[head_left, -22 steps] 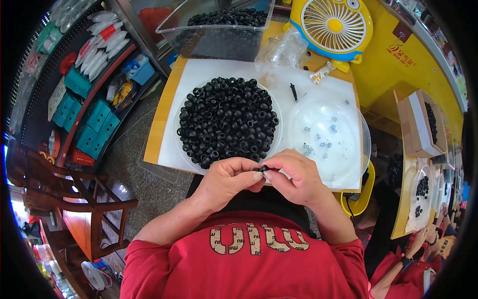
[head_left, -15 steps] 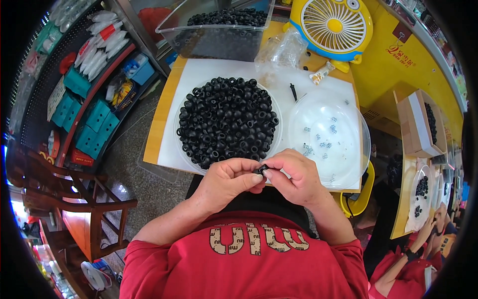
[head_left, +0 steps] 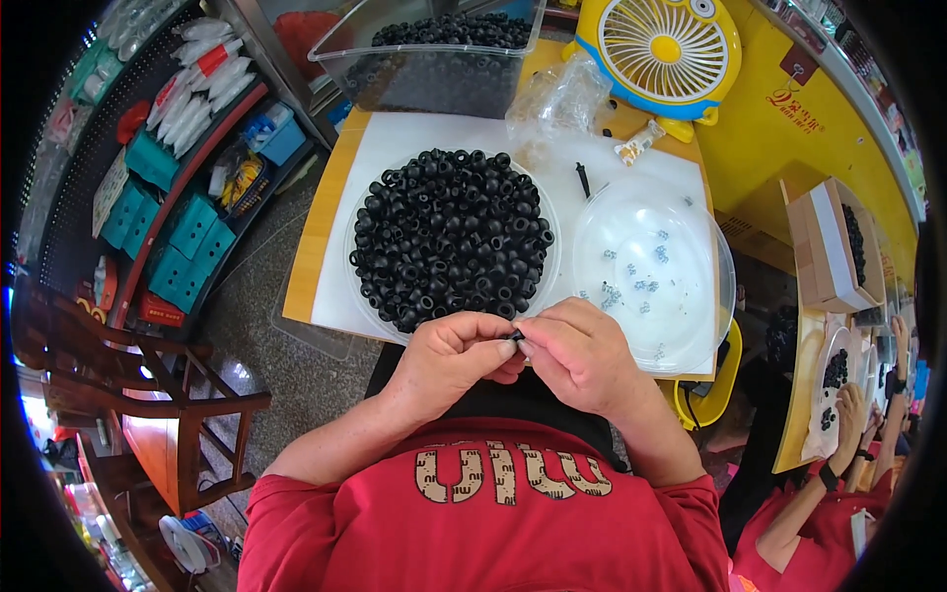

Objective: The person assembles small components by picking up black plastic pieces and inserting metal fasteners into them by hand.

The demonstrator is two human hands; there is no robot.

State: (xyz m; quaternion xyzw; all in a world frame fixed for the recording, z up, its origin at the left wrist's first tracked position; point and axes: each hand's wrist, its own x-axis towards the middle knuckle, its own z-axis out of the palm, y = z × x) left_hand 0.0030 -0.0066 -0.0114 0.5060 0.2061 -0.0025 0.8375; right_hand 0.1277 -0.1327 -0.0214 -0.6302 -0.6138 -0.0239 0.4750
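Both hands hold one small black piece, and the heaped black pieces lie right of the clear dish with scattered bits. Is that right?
No: the head view shows the heaped black pieces left of the clear dish with scattered bits. The left hand and right hand do hold one small black piece.

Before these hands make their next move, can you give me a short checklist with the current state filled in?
1. Left hand pinching the small black piece: ok, held between thumb and finger.
2. Right hand at the same piece: ok, its fingertips meet there.
3. Piece properly aligned: cannot tell, fingers cover most of it.
4. Heap of black parts nearby: ok, just beyond the hands.
5. Small greyish pieces within reach: ok, it seems, scattered in the right-hand clear tray.
6. White board free of loose items: not ok, a slim black item lies beyond the trays.
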